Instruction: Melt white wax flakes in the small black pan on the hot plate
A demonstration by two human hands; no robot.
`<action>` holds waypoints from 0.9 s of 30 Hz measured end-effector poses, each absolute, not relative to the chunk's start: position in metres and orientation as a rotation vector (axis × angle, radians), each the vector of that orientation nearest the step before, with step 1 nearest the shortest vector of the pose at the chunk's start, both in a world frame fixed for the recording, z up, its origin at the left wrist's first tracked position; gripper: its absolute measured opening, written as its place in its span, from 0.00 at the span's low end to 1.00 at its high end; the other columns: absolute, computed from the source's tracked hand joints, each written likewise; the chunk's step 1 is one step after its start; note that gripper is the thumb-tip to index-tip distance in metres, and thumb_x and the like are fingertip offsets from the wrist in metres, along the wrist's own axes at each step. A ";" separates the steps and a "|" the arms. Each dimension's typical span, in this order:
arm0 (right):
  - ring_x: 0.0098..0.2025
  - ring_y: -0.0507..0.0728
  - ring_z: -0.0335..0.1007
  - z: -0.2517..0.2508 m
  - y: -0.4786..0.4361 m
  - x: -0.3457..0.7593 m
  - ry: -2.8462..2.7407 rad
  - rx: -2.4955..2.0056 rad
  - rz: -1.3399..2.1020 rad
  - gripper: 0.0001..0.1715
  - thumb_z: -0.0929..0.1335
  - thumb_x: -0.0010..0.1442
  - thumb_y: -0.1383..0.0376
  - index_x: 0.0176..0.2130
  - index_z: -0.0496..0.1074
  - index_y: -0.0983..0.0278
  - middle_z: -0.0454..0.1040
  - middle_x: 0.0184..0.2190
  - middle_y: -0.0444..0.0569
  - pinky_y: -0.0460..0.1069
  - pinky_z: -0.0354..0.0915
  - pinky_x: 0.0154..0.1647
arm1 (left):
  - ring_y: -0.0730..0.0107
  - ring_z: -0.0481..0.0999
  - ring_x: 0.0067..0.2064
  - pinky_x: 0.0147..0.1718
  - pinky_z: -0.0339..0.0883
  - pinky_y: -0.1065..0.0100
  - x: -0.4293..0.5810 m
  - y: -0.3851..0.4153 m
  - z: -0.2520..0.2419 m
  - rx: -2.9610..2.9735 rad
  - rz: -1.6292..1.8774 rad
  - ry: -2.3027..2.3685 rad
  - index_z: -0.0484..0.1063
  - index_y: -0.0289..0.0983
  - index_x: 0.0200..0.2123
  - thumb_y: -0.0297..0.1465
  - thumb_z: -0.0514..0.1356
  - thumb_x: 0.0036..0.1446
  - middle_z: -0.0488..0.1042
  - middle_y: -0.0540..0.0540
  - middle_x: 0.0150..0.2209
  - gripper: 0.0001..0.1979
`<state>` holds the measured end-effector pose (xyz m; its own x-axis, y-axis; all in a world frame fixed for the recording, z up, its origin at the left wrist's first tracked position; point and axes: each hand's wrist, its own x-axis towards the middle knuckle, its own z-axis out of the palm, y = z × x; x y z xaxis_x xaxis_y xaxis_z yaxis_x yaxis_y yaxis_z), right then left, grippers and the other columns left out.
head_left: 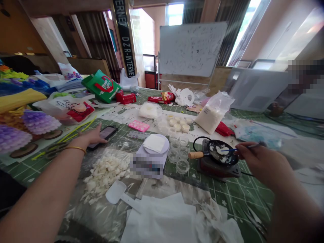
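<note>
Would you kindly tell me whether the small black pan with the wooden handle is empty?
It is not empty: white, irregular chunks lie against the dark interior of the black pan.

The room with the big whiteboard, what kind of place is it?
Probably a craft room or workshop, though I can't be sure. The whiteboard has writing on it, a green gridded mat covers the work surface, and a little black pan sits among craft supplies.
</note>
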<state>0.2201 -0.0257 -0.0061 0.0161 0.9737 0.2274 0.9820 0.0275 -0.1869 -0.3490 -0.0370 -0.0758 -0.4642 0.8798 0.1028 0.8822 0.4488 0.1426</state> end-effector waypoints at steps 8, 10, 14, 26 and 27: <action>0.32 0.59 0.70 -0.005 -0.029 0.222 -2.001 -1.880 0.044 0.21 0.58 0.55 0.54 0.30 0.73 0.62 0.75 0.27 0.48 0.50 0.61 0.31 | 0.42 0.51 0.57 0.46 0.37 0.34 -0.310 -0.022 -0.051 -1.564 0.102 -2.500 0.48 0.33 0.58 0.40 0.55 0.52 0.54 0.30 0.57 0.33; 0.31 0.59 0.70 -0.005 -0.028 0.222 -2.005 -1.880 0.024 0.20 0.58 0.55 0.55 0.28 0.73 0.62 0.75 0.27 0.48 0.51 0.60 0.32 | 0.44 0.51 0.57 0.47 0.38 0.35 -0.281 -0.017 -0.034 -1.643 -0.097 -2.334 0.50 0.34 0.57 0.43 0.52 0.54 0.52 0.33 0.58 0.30; 0.31 0.57 0.70 -0.006 -0.028 0.221 -2.022 -1.801 0.091 0.20 0.58 0.55 0.54 0.29 0.73 0.61 0.75 0.27 0.47 0.49 0.60 0.31 | 0.56 0.57 0.54 0.51 0.49 0.52 -0.211 -0.007 0.007 -1.735 -0.723 -2.033 0.59 0.32 0.51 0.43 0.52 0.54 0.60 0.39 0.52 0.25; 0.32 0.56 0.70 -0.004 -0.033 0.218 -2.016 -1.769 0.090 0.19 0.57 0.56 0.57 0.27 0.72 0.62 0.75 0.29 0.47 0.49 0.60 0.34 | 0.69 0.69 0.30 0.27 0.58 0.70 -0.045 -0.031 0.030 -2.878 -0.609 -1.866 0.70 0.36 0.28 0.52 0.43 0.52 0.72 0.48 0.27 0.28; 0.32 0.57 0.70 -0.004 -0.034 0.218 -2.018 -1.780 0.075 0.19 0.57 0.56 0.57 0.27 0.72 0.62 0.75 0.29 0.47 0.49 0.60 0.34 | 0.68 0.69 0.30 0.27 0.57 0.70 -0.038 -0.031 0.023 -2.881 -0.528 -1.895 0.70 0.36 0.28 0.53 0.43 0.51 0.72 0.47 0.28 0.28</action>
